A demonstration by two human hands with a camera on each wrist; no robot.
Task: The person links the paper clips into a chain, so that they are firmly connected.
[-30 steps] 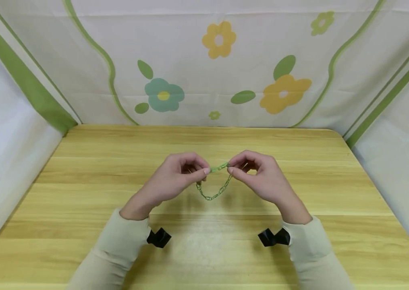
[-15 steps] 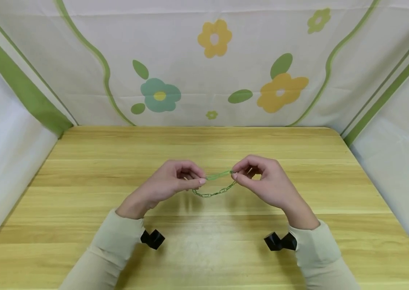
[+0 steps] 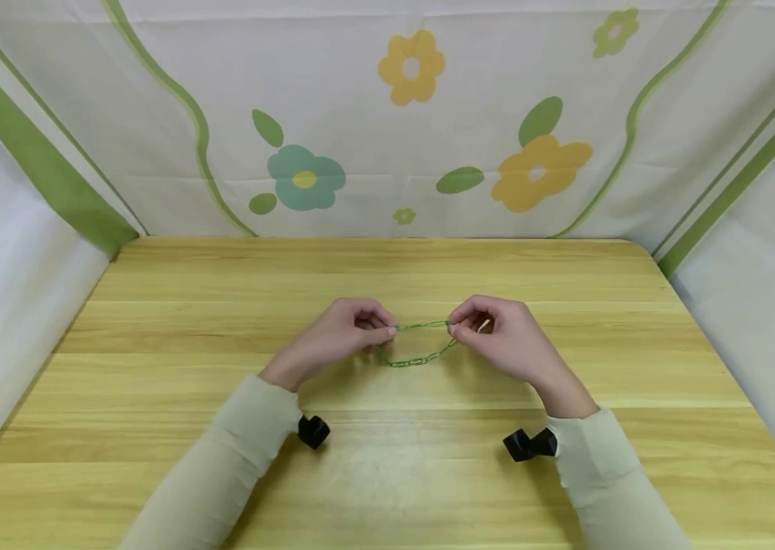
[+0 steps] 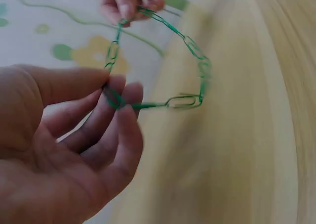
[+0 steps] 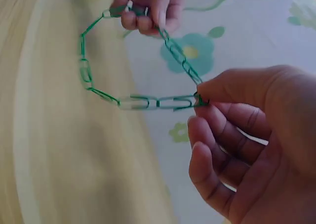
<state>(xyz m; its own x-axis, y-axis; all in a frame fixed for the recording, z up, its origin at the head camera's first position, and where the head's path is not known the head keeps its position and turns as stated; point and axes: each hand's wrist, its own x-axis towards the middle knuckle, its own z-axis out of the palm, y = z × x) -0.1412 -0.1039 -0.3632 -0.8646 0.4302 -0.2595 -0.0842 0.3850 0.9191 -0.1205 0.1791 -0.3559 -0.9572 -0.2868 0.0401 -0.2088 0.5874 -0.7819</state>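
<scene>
A chain of green paper clips (image 3: 418,361), linked into a closed loop, hangs between both hands above the wooden table. My left hand (image 3: 346,332) pinches it between thumb and fingers at one side. Opposite, my right hand (image 3: 500,332) pinches the loop between thumb and index finger. One short stretch runs nearly straight from hand to hand, while the longer part sags below. In the left wrist view, single paper clips (image 4: 182,101) show along the loop. From the right wrist, the chain (image 5: 133,103) spreads out as a ring; the links under the fingertips are partly hidden.
The wooden table (image 3: 387,473) lies under both hands. A white cloth (image 3: 373,114) printed with flowers and leaves stands behind its far edge, with white side panels left and right. Black camera mounts (image 3: 530,444) sit at the cuffs of both sleeves.
The hands moved apart, then the left hand came back right and slightly up. The upper stretch of the chain is now longer and more level, and the hanging part is shallower than at first.
</scene>
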